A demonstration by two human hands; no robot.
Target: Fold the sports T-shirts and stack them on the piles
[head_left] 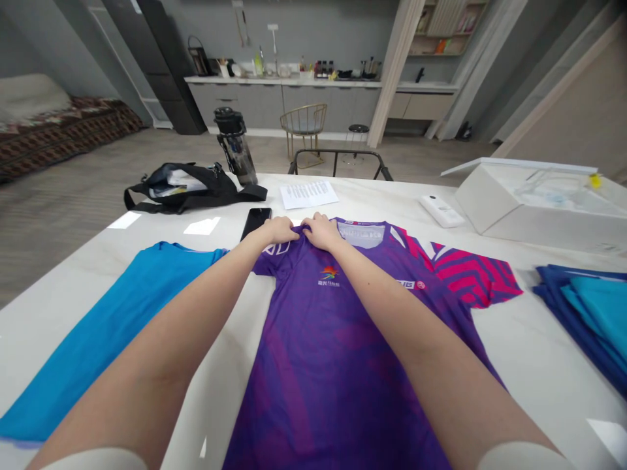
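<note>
On the bench [529, 372], the left hand [281, 230] and right hand [321, 232] each grip the purple shirt [313, 365] — pinching one shoulder; its hem is cut off. Beyond the shirt, leftward, an open black bag [213, 187] holds indistinct pale items [180, 178]; rightward, a white box [543, 223] holds something clear — blurred. Forearm-covered chest lettering [406, 284] ends in "G".

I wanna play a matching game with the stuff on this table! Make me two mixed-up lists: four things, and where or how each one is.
Things:
1. Jersey
2. Smartphone
3. Water bottle
4. Printed sheet

Places and looks:
A. Standing beside the black bag
B. White, with lines of text
C. Mostly purple, held by the left hand and right hand
D. Dark, lying beside the left hand

Right pairs: 1-C, 2-D, 3-A, 4-B
</note>
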